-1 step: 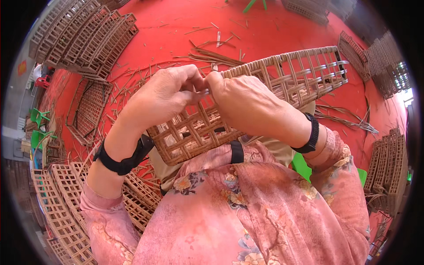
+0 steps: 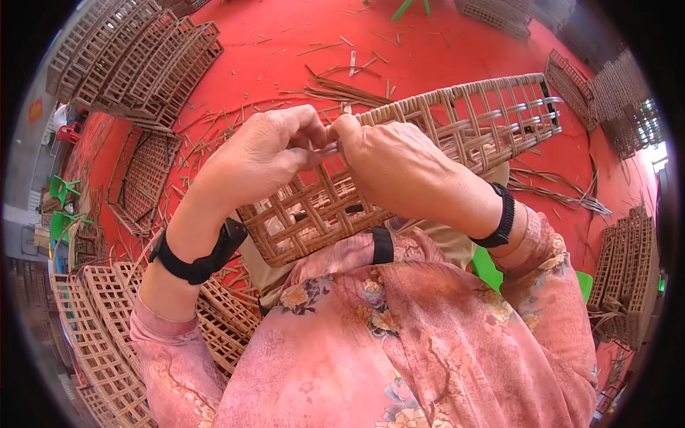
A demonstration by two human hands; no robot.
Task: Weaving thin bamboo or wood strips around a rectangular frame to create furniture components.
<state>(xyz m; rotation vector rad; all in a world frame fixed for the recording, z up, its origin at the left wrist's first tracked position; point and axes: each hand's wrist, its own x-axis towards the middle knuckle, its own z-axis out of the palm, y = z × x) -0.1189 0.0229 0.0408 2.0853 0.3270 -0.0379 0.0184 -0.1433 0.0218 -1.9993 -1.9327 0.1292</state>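
A brown, openwork wicker basket (image 2: 417, 106) slants, its right end farther forward

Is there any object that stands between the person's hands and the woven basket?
Nothing visible does. The left hand and right hand are both at the upper edge of the woven basket. The loose strips lie beyond, on the red floor.

A head-worn fisheye looks steeply down past the patterned shirt (image 2: 342, 335) at the nearby fingers (image 2: 307, 117) and red floor (image 2: 428, 46) beyond.

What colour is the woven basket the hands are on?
Brown; the woven basket shows in the head view.
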